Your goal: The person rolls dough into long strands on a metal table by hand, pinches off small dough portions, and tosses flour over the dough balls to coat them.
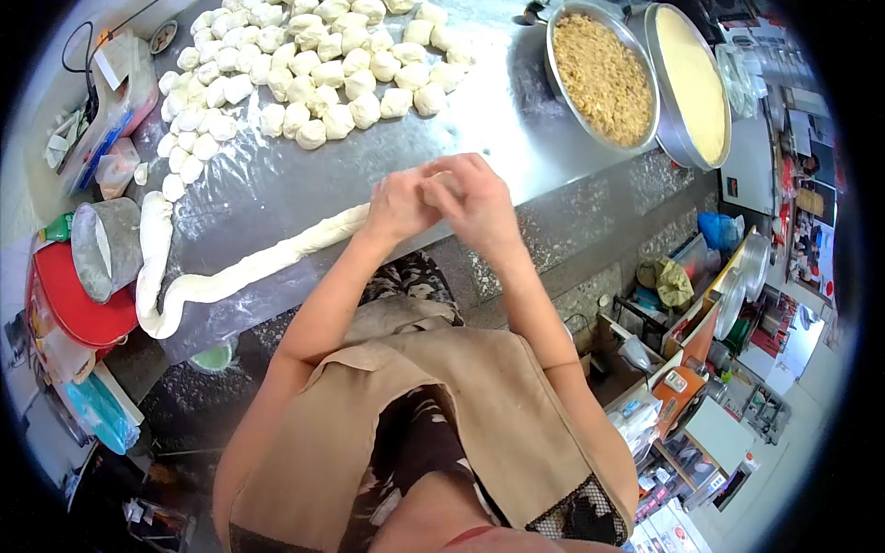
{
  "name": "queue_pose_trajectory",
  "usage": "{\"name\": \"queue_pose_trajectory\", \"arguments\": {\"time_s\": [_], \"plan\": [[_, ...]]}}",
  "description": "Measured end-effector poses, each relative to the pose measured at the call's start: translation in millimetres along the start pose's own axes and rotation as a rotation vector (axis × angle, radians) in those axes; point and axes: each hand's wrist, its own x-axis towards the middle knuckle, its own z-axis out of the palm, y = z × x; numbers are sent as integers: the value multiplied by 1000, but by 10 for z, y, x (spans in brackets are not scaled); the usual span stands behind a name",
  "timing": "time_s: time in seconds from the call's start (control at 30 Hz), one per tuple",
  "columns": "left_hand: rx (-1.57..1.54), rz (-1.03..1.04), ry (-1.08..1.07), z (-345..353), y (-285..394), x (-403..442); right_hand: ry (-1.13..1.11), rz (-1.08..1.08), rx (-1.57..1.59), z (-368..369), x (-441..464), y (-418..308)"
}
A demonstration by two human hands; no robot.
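Note:
A long rope of white dough runs along the front of the metal table and bends back in a loop at the left. My left hand is closed around its right end. Pressed against it, my right hand has its fingers curled over the tip of the dough, and a little pale dough shows between the two hands. The fingers hide most of that end. Beyond my hands, many small dough pieces lie in rows on the floured tabletop.
A metal bowl of brown crumbly filling stands at the back right, beside a round pan with a pale yellow surface. A metal scoop-like container and a red round lid sit at the left. The metal table has its edge near my waist.

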Motion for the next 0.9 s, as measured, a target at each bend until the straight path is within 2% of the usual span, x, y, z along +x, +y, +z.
{"name": "queue_pose_trajectory", "arguments": {"time_s": [0.07,0.1,0.2,0.27,0.33,0.37,0.43,0.47,0.53,0.57,0.6,0.63,0.7,0.73,0.77,0.83,0.87,0.9], "plan": [[17,11,18,13,-7,11,220,-222,-136,195,48,42],[75,18,34,18,-12,18,216,-225,-134,258,57,94],[111,31,84,54,-99,5,282,-171,-54,435,149,302],[84,41,115,53,-94,-9,351,-127,-196,564,363,615],[-37,56,-2,-36,10,-12,481,62,-357,684,817,1138],[-43,17,43,-51,108,-48,467,136,-313,629,940,1356],[-267,-238,30,-110,-187,-42,534,-73,-437,541,962,1227],[-267,-250,26,-112,-354,-71,525,-64,-435,495,791,1169],[-180,-5,292,-141,-610,-7,-219,-102,-330,393,448,999],[-187,-11,298,-162,-611,-8,-404,62,-56,512,264,716],[-308,-10,145,-190,-586,-32,-434,177,169,680,146,510],[-428,-9,-9,-219,-563,-60,-442,187,165,758,132,449],[-425,-69,11,-347,-572,-174,-277,358,563,861,142,374],[-421,-99,15,-400,-565,-209,-247,370,622,853,150,333],[-418,-129,19,-452,-558,-243,-248,385,623,812,138,278],[37,-260,-190,-520,-554,-188,-267,385,456,670,174,75],[84,-140,-126,-474,-630,-199,-206,277,280,621,172,-30],[78,-133,-131,-487,-605,-202,-198,281,274,622,161,-57]]}}
